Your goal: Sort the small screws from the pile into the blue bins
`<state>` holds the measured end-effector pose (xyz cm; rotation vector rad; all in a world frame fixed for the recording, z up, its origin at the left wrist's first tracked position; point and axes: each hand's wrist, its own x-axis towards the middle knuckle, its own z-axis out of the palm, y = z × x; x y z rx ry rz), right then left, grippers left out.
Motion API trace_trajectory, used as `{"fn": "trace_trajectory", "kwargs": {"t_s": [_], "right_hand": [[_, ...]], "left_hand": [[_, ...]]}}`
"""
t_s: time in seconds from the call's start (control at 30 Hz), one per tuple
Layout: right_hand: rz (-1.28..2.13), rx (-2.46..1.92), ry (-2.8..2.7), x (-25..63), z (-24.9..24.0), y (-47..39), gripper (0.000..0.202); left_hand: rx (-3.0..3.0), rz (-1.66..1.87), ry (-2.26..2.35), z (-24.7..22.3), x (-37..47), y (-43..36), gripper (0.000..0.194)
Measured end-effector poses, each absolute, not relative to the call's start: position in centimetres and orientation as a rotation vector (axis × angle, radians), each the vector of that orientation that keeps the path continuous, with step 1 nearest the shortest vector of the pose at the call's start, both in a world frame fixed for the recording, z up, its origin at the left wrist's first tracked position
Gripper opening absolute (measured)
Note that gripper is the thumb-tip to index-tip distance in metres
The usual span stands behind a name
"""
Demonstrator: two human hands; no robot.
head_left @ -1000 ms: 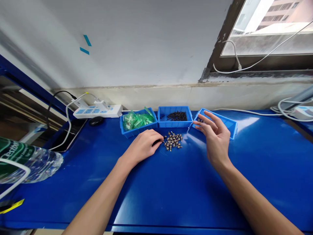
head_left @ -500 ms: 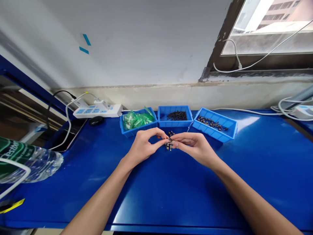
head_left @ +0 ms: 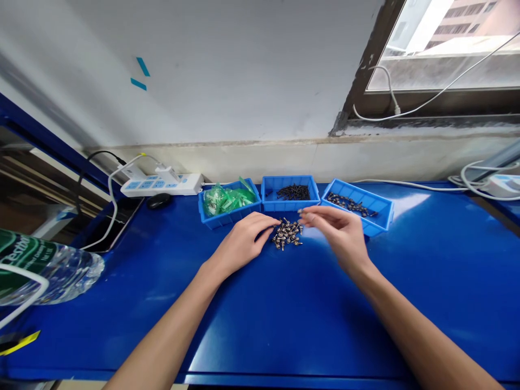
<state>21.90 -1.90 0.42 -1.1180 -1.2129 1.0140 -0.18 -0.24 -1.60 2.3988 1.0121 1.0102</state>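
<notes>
A pile of small metal screws (head_left: 287, 234) lies on the blue tabletop in front of me. At the pile's left edge rests my left hand (head_left: 246, 238), thumb and forefinger slightly apart, their tips beside the outermost screws. My right hand (head_left: 341, 230) is raised to the right of the pile, its thumb and fingertips pinched on a small metal screw (head_left: 300, 211). Behind, a blue bin (head_left: 377, 225) at the right holds similar metal pieces. The middle blue bin (head_left: 289, 206) contains black screws.
A left blue bin (head_left: 229, 218) holds green plastic bags. Behind it on the left are a white power strip (head_left: 184, 185) and a black oval object (head_left: 159, 201). A large water bottle (head_left: 69, 273) lies at the left edge. White cables (head_left: 418, 187) run along the wall.
My hands have parted from their meeting point over the pile. The right hand has moved right and up with a small screw; the left has drawn slightly left, so the pile shows.
</notes>
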Motion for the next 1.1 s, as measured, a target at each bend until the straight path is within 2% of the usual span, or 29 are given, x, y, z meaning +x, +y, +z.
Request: {"fn": "trace_trajectory", "kwargs": {"t_s": [0.07,0.23,0.4,0.5,0.7,0.9,1.1], "right_hand": [[0.828,-1.153,-1.075,22.4,0.4,-1.6,0.017],[0.694,-1.201,-0.898,23.1,0.4,-1.3,0.044],[0.743,-1.201,-1.051,22.5,0.9,-1.8,0.037],[0.800,-1.191,-1.195,22.1,0.9,-2.0,0.033],[0.963,-1.181,-1.526,21.4,0.2,-2.3,0.023],[1.156,-1.091,-1.540,21.1,-0.1,-2.3,0.025],[1.445,-0.992,-1.357,21.3,0.2,-2.1,0.026]], "left_hand": [[2.473,0.962,1.030,-2.3,-0.3,0.1,0.021],[2.536,0.835,1.137,-2.8,-0.7,0.3,0.015],[2.448,0.905,1.189,-2.3,-0.5,0.1,0.022],[2.316,1.037,1.201,-1.8,0.0,-0.1,0.022],[1.789,1.204,1.111,-0.7,0.9,-0.8,0.010],[1.464,1.156,0.986,-0.3,1.3,-1.0,0.026],[1.428,1.122,0.947,-0.1,1.5,-1.1,0.039]]}}
